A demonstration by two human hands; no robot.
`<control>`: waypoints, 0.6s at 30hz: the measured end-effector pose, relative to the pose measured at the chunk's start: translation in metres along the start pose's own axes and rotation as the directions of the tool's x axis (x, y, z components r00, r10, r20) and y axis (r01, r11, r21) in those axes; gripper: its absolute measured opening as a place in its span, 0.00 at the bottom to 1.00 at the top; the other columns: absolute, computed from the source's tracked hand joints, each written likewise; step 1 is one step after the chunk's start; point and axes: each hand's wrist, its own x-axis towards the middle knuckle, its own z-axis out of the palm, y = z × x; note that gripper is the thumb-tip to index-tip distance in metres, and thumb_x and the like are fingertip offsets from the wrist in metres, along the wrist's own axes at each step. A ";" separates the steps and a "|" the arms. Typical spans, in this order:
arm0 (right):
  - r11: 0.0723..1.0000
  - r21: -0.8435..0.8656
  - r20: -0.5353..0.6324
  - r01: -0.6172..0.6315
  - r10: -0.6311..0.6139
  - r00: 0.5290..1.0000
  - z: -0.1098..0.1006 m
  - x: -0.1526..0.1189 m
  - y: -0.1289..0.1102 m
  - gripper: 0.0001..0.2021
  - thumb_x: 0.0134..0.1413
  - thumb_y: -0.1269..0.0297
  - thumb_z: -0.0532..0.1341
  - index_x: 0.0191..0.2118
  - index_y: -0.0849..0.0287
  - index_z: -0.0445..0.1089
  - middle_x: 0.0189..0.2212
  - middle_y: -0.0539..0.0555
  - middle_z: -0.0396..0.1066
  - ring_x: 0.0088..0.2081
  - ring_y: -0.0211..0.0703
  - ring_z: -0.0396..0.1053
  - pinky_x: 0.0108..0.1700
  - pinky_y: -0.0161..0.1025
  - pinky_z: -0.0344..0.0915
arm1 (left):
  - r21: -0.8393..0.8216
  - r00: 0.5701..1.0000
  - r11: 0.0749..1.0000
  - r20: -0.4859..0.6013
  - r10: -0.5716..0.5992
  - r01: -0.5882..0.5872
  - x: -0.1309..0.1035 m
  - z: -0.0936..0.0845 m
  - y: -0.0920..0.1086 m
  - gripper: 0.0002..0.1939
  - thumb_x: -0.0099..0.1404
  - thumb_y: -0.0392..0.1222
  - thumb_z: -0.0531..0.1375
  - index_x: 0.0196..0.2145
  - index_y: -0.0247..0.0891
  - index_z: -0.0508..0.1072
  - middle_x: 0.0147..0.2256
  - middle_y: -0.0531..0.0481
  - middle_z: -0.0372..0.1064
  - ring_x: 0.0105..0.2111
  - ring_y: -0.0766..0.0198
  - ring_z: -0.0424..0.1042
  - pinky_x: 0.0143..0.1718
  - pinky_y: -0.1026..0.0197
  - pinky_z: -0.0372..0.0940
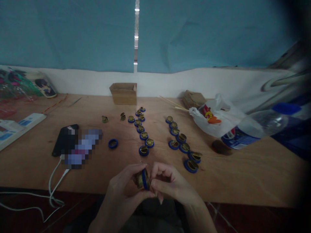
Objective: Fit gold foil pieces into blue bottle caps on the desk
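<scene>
My left hand (pixel 123 186) grips a round gold-coloured metal part with a blue ring (pixel 145 179) around it, on edge between thumb and fingers. Against its right side, my right hand (pixel 171 184) is closed with thumb and fingertips together; what they pinch is hidden. Beyond my hands, several similar gold pieces in blue rings stand in a left row (pixel 144 135) and a right row (pixel 185 148), many with a tilted disc on top. A lone blue ring (pixel 113 143) lies to the left. Two gold pieces without rings, one (pixel 105 119) and another (pixel 122 116), lie farther back.
Two phones, one black (pixel 64 140) and one with a blurred screen (pixel 84 149), lie left with white cables. A power strip (pixel 21 127) is at far left. Cardboard box (pixel 124 96) at the back; plastic bag (pixel 218 119) and tipped bottle (pixel 252 127) on the right.
</scene>
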 end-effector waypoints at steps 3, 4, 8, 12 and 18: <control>0.998 -0.054 -0.022 0.017 -0.018 1.000 0.006 -0.003 -0.008 0.14 0.53 0.59 0.67 0.30 0.60 0.63 0.23 0.45 0.67 0.19 0.27 0.61 0.20 0.25 0.59 | 0.020 0.998 0.998 0.026 -0.059 0.058 -0.003 -0.001 0.001 0.28 0.52 0.36 0.71 0.49 0.46 0.68 0.43 0.52 0.77 0.40 0.62 0.78 0.43 0.63 0.72; 0.997 -0.080 -0.032 0.024 -0.027 0.999 0.008 -0.004 -0.010 0.13 0.53 0.59 0.67 0.30 0.60 0.63 0.23 0.45 0.66 0.20 0.27 0.61 0.21 0.25 0.58 | 0.023 0.998 0.998 0.030 -0.061 0.061 -0.003 -0.001 0.001 0.28 0.52 0.36 0.71 0.49 0.47 0.67 0.43 0.53 0.77 0.40 0.63 0.78 0.43 0.63 0.72; 0.982 -0.182 -0.077 0.043 -0.058 0.995 0.013 -0.011 -0.015 0.13 0.54 0.59 0.66 0.30 0.60 0.63 0.24 0.45 0.63 0.23 0.29 0.59 0.24 0.27 0.57 | 0.023 0.998 0.998 0.012 -0.060 0.060 -0.002 0.000 0.001 0.29 0.52 0.37 0.71 0.50 0.48 0.67 0.42 0.54 0.77 0.38 0.64 0.78 0.40 0.65 0.73; 0.965 -0.256 -0.104 0.062 -0.092 0.990 0.017 -0.013 -0.018 0.11 0.55 0.60 0.65 0.30 0.59 0.63 0.24 0.45 0.63 0.24 0.30 0.59 0.25 0.29 0.56 | 0.027 0.998 0.998 -0.004 -0.055 0.055 -0.001 0.001 0.003 0.28 0.52 0.36 0.71 0.49 0.48 0.67 0.42 0.54 0.77 0.39 0.63 0.78 0.40 0.65 0.73; 0.845 -0.524 -0.087 0.106 -0.177 0.980 0.020 -0.009 -0.026 0.07 0.53 0.66 0.66 0.29 0.59 0.67 0.26 0.46 0.66 0.28 0.34 0.64 0.31 0.32 0.60 | 0.036 0.996 0.996 -0.006 0.087 -0.087 0.002 -0.004 0.006 0.26 0.56 0.30 0.66 0.52 0.44 0.68 0.47 0.48 0.75 0.46 0.60 0.76 0.48 0.63 0.71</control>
